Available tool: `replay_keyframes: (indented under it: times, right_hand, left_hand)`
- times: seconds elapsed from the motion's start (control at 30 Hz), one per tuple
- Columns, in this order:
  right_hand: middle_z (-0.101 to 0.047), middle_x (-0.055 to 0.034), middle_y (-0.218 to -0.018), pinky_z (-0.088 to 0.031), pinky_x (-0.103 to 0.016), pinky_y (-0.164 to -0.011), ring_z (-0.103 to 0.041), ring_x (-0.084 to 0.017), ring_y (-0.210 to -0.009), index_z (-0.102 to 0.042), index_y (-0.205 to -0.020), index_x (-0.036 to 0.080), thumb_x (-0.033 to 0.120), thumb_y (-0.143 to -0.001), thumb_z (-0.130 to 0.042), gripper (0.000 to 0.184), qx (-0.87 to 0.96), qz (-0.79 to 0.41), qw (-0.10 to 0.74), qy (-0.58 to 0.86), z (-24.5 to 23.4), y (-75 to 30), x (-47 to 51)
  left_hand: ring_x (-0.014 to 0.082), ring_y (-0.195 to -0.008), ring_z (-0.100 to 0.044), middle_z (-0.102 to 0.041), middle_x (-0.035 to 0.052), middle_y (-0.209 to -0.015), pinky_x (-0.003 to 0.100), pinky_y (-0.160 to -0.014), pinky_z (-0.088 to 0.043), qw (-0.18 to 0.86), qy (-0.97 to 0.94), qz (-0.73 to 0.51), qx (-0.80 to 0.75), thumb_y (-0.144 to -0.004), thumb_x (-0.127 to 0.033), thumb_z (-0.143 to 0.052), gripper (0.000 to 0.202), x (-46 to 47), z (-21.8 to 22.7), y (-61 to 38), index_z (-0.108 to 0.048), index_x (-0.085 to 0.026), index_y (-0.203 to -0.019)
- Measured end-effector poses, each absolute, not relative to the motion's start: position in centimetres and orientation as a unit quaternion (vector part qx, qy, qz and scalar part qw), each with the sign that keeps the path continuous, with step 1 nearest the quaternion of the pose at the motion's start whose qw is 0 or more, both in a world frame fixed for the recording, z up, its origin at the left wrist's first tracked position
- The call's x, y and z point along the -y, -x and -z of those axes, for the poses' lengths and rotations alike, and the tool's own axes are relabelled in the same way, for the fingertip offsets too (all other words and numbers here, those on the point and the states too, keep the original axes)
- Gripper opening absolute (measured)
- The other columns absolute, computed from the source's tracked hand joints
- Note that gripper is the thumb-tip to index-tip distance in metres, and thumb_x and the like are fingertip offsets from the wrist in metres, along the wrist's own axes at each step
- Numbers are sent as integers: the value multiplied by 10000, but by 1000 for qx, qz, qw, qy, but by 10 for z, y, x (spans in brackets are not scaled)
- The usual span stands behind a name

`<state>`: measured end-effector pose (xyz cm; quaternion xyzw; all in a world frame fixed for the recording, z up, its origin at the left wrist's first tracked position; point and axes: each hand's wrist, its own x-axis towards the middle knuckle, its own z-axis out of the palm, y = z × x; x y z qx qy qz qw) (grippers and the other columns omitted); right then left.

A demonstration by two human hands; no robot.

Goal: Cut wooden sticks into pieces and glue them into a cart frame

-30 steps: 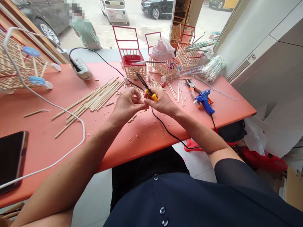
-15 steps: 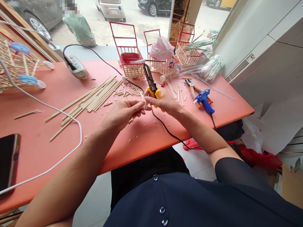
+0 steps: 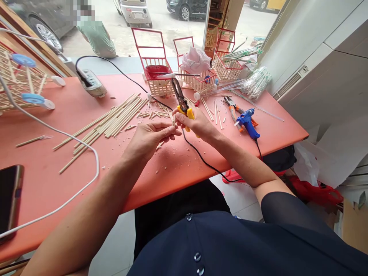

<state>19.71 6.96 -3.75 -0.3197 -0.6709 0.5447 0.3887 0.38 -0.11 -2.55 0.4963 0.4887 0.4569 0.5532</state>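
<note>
My right hand (image 3: 198, 124) is closed around the yellow handles of a pair of black pliers (image 3: 180, 98), whose jaws point up and away. My left hand (image 3: 149, 136) pinches a short piece of wooden stick (image 3: 174, 120) between thumb and fingers, right beside the right hand. Both hands hover over the orange table (image 3: 161, 161). A spread of long wooden sticks (image 3: 115, 119) lies to the left of my hands, and short cut pieces (image 3: 156, 113) lie just beyond them.
A blue glue gun (image 3: 247, 122) and orange-handled pliers (image 3: 232, 107) lie to the right; the gun's black cord (image 3: 201, 157) runs under my right wrist. Small stick carts (image 3: 156, 74) stand at the back. A power strip (image 3: 91, 82), a white cable (image 3: 71, 134) and a phone (image 3: 10, 195) are on the left.
The pliers swung from lying tilted left to pointing more upright in my right hand. My left hand lowered and now pinches a short stick piece beside it.
</note>
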Motion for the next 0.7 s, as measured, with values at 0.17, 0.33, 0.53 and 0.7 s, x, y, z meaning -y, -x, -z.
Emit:
replay_keyframes:
  times: [0.17,0.33,0.53,0.7]
  right_hand:
    - [-643,10,-866,-479,-298,-714,-594,-169,-850,-625,-993,226,660,-877,-891,522,680,-520,385,344,33,-199,-69]
    - [-640,28,-893,-512,-320,-807,-594,-171,-867,-612,-1001,231,536,-820,-907,461,691,-498,395,344,35,-194,-65]
    - [-628,48,-847,-498,-328,-817,-583,-164,-817,-614,-1047,229,357,-827,-817,325,702,-486,368,369,37,-193,-62]
    - [-624,41,-860,-484,-324,-797,-596,-171,-835,-616,-1050,222,342,-827,-809,318,697,-495,366,367,37,-194,-62]
  left_hand:
    - [158,-685,-667,-883,141,-924,264,-555,-451,543,-505,-467,-482,-741,-550,-1039,399,4,21,-6,-933,-188,-869]
    - [150,-571,-591,-827,119,-787,277,-453,-328,540,-510,-454,-493,-751,-567,-1014,406,3,23,-5,-930,-185,-862]
    - [124,-503,-523,-815,105,-735,273,-411,-279,526,-526,-448,-495,-742,-550,-1023,387,2,26,-5,-926,-186,-829]
    - [139,-552,-580,-848,121,-796,272,-442,-329,535,-518,-441,-501,-743,-568,-1027,408,2,27,-5,-927,-186,-845]
